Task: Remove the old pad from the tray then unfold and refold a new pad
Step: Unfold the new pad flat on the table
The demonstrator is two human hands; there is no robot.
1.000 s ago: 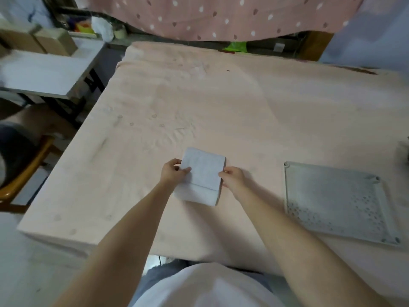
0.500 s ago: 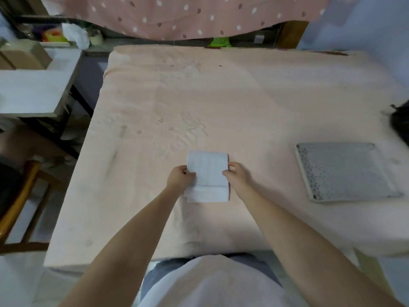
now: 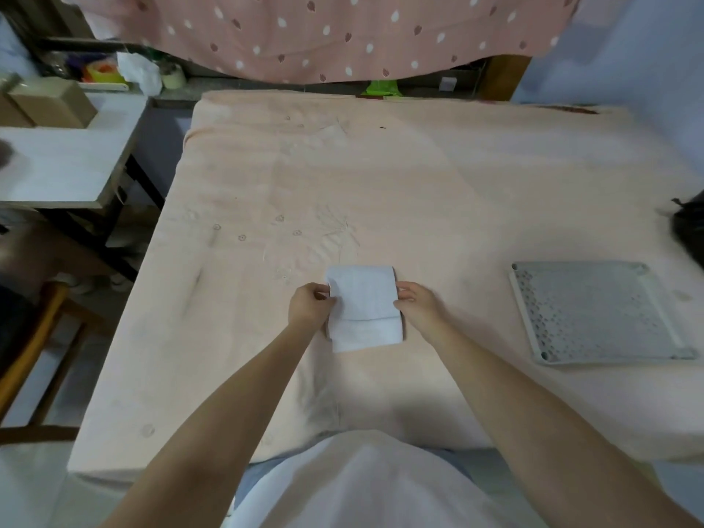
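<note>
Wide table under a peach cloth [image 3: 419, 177], filling most of the view, faint embroidered marks near its middle. At 12 o'clock, hanging behind the far edge, a pink dotted curtain [image 3: 324, 32]. At 9 to 10 o'clock, well apart from the cloth, a pale side table [image 3: 64, 165] bearing a tan cardboard box [image 3: 53, 102]; beyond it a cluttered shelf, contents too blurred to name. At 3 o'clock on the cloth, a grey perforated tray [image 3: 598, 312] — lying flat, nothing in it, only its hole pattern showing. At the far 3 o'clock edge, part of a black bag [image 3: 689, 226], mostly cut off. Near centre, toward 6 o'clock, the white folded pad [image 3: 364, 308] — lying on the cloth, a fold line crossing its lower part, well apart from the tray. Left hand [image 3: 310, 304] pinching the pad's left edge, fingers curled. Right hand [image 3: 417, 302] gripping the right edge, thumb on top, fingers tucked at the side.
</note>
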